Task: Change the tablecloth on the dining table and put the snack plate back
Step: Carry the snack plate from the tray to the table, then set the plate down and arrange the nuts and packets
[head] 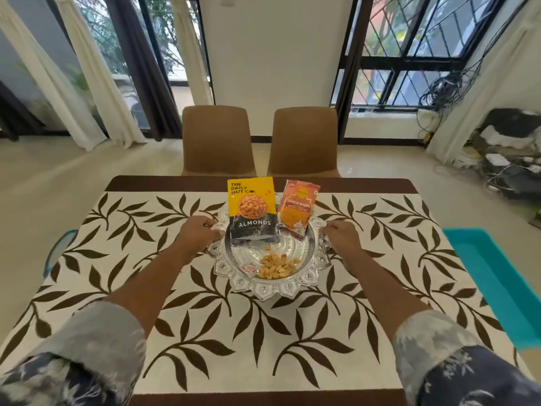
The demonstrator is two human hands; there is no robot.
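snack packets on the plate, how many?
2. The yellow almonds packet lies on the far left of the silver plate; the orange packet lies beside it on the far right. Loose nuts sit at the near side.

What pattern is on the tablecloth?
Dark brown leafy vines on cream, on the tablecloth; head view shows it.

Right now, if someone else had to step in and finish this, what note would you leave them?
Left hand: grip closed on the left rim of the ornate silver snack plate.
Right hand: grip closed on the plate's right rim.
The plate sits mid-table on the cream tablecloth with brown leaves. On it: a yellow-and-black almonds pouch, an orange snack packet and loose nuts.
Done or left: I cannot tell whether this cloth is the old one or the new. If old, lift the plate away and swap cloths; if new, just let go.
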